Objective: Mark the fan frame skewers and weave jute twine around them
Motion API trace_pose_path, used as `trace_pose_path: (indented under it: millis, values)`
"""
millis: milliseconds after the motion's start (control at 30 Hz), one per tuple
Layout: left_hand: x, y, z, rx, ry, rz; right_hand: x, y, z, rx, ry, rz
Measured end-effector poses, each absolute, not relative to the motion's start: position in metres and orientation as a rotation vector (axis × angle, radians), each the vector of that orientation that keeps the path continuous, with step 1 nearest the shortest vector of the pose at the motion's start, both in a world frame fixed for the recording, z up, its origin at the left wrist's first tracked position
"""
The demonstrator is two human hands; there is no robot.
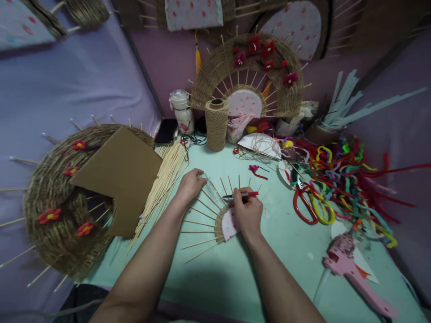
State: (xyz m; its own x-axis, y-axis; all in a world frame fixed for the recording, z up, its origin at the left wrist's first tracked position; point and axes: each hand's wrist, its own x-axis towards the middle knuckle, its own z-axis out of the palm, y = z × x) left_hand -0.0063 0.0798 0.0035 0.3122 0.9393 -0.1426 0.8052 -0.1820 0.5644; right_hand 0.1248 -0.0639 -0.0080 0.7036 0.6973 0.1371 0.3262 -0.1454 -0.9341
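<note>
Carefully, in the head view, a person works over a half-round fan frame (218,229) lying on a mint-green table (286,269), its thin sticks fanning outward from a twine-wrapped rim. The left hand (189,187) grips the far end of a clear ruler (213,190) between thumb and fingers. The ruler's long axis slants from those fingertips down toward the rim, roughly in line with the nearby sticks. The right hand (248,213), nearer the frame's spotted fabric center (229,225), clasps a red pen (252,194) lying nearly crosswise, its tip pointing left at the ruler's edge; contact cannot be made out. A cone of twine (216,128) stands beyond the hands, while scissors (305,206) and a pink glue gun (353,273) rest at right.
</note>
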Motion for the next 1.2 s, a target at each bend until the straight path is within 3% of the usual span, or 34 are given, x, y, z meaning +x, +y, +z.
trace_pose_path:
  millis: [1200]
  values:
    - [-0.0054,0.0779,0.0008,2.072,1.568,0.283,0.1238,-0.0629,-0.0058,-1.755,-0.852,0.423]
